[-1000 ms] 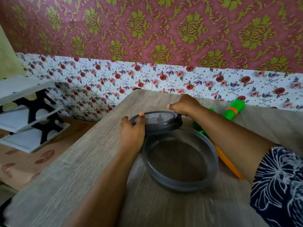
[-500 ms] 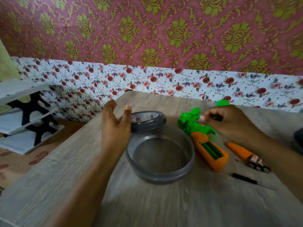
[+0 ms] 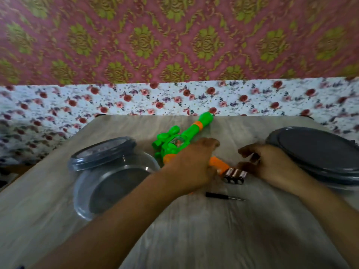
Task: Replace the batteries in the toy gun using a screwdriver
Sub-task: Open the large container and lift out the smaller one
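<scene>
**Both hands at the toy gun; batteries and screwdriver lie loose on the desk**

The wooden desk (image 3: 194,239) stands against a wall papered in two patterns, red and gold above, white with small flowers below.

At the right edge of the desk sits a large grey round container (image 3: 318,154), seemingly with its lid on. On the left, a clear round tub (image 3: 108,189) stands open, and its grey lid (image 3: 103,152) leans tilted on the tub's far rim.

The toy gun (image 3: 180,140) lies between the two containers, green along the body and barrel, with an orange band near the muzzle. The muzzle points away toward the wall. The orange grip end points toward the person and is largely covered by the left hand.

The left hand (image 3: 192,167) lies over the orange part of the gun, its fingers (image 3: 211,143) bent down over it; the frame is blurred and I cannot tell whether it grips the gun or only rests on it.

The right hand (image 3: 272,166) is just right of the gun, its fingers (image 3: 246,152) curled loosely and holding nothing.

Three batteries (image 3: 235,175) lie side by side on the desk between the two hands, just beside the orange end of the gun.

A small black-handled screwdriver (image 3: 223,197) lies flat on the desk, nearer the person than the batteries, untouched by either hand.
</scene>
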